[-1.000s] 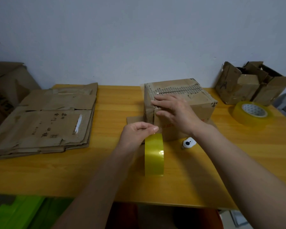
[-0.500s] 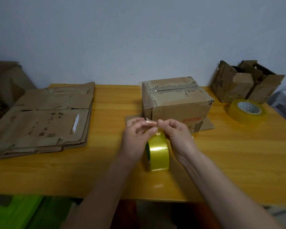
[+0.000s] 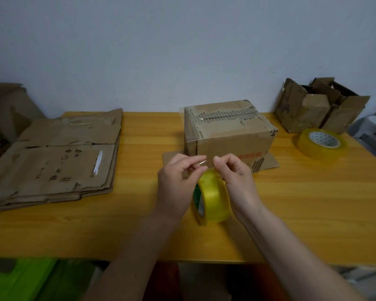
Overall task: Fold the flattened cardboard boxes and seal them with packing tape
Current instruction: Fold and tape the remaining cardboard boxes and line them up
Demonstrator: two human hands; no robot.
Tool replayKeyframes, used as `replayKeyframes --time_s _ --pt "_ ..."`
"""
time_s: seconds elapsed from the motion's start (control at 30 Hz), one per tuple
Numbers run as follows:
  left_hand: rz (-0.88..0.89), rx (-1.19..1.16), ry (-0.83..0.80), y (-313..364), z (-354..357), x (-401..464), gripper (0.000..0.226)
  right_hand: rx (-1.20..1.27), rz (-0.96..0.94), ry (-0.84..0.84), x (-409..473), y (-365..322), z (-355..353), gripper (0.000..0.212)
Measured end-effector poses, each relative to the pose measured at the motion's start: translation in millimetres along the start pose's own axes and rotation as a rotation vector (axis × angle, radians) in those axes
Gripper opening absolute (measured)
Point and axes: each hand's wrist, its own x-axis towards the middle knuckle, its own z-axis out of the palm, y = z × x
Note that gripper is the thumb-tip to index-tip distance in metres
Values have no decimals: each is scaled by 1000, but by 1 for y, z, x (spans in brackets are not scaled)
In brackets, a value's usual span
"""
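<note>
Pinching clear tape strip (image 3: 207, 162), left hand (image 3: 178, 177), right hand (image 3: 234, 172), box (image 3: 228, 131) print possibly red, unreadable

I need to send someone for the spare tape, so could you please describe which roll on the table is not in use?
On the wooden table, look to the far right, just in front of the open, battered cardboard box by the wall. The spare tape roll lies flat there, white core facing up, untouched. The other roll stands on edge between the person's hands.
</note>
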Motion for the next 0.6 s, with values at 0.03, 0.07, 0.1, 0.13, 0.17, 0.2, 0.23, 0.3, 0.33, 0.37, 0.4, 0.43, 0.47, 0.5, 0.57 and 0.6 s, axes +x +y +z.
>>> replayKeyframes --time_s 0.03,0.07,0.1,0.13,0.17,0.2,0.23,0.3,0.33,0.37,0.4,0.43,0.47,0.5,0.57,0.6 --pt "37 82 19 1 0 1 20 -32 -19 -11 0 0 -2 25" --pt "68 146 33 1 0 2 14 -72 -37 -19 0 1 -5 24" --pt "85 201 38 2 1 3 10 -120 -51 -24 1 2 -8 24" --pt "82 249 36 3 2 3 7 -172 -62 -25 2 3 -11 25" --pt "56 288 30 4 4 3 6 -221 -68 -25 3 2 -15 24" --pt "18 305 18 5 6 3 6 -254 -66 -24 4 1 -18 24" --pt "-26 292 -3 6 8 3 7 -277 -59 -18 3 -2 -20 23" --pt "-118 207 -60 9 15 5 8 -365 -38 4 1 -6 -25 21" --pt "-160 169 -78 12 19 6 7 -429 -28 20 -2 -9 -26 17" --pt "-188 148 -81 15 23 7 8 -497 -17 26 -5 -13 -26 18" --pt "-205 143 -72 17 27 8 9 -556 -4 21 -9 -16 -28 36" --pt "-219 140 -56 19 31 8 11 -598 21 11 -12 -16 -31 62" --pt "-234 139 -39 20 35 7 12 -626 58 6 -15 -16 -35 87" --pt "-248 134 -28 20 39 7 12 -652 114 -12 -18 -15 -39 102" --pt "-278 98 -32 19 47 4 13 -598 247 -72 -22 -12 -53 95" --pt "-283 58 -52 20 53 2 15 -518 297 -104 -24 -11 -61 78"
